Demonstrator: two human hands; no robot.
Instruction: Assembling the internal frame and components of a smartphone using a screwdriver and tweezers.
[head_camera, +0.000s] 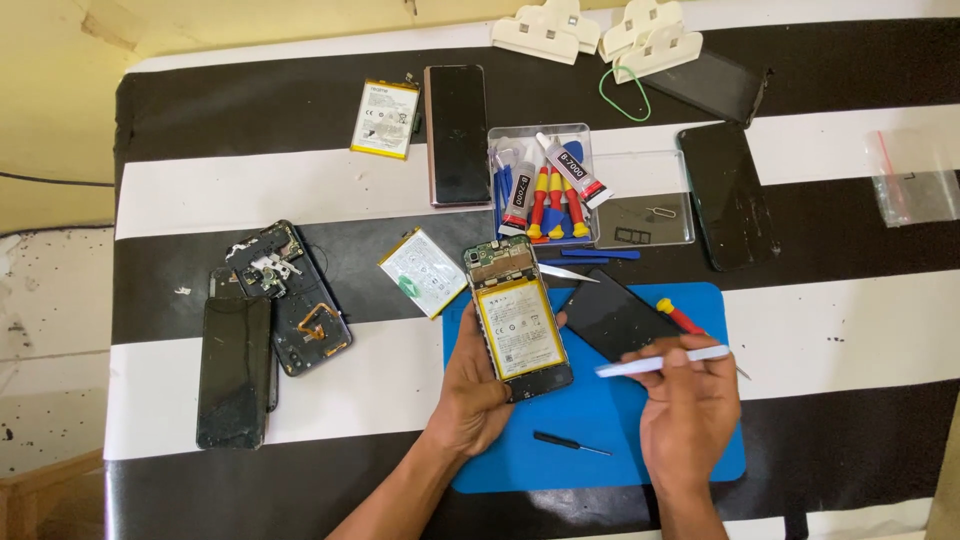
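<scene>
Left hand (478, 385) grips the opened phone (517, 318) by its edges over the blue mat (600, 440); right hand (690, 400) pinches a white pry tool (660, 361). Phone's light, stiff, probably fragile inside: hold the frame, not the battery.

White battery labels (385, 118), dark blank phone screens (457, 134) and a clear bag (915, 180) dot the striped table

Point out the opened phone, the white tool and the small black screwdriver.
opened phone (517, 325): head view, on its battery.
white tool (662, 361): head view, mid-shaft.
small black screwdriver (560, 440): head view, on its handle.
</scene>
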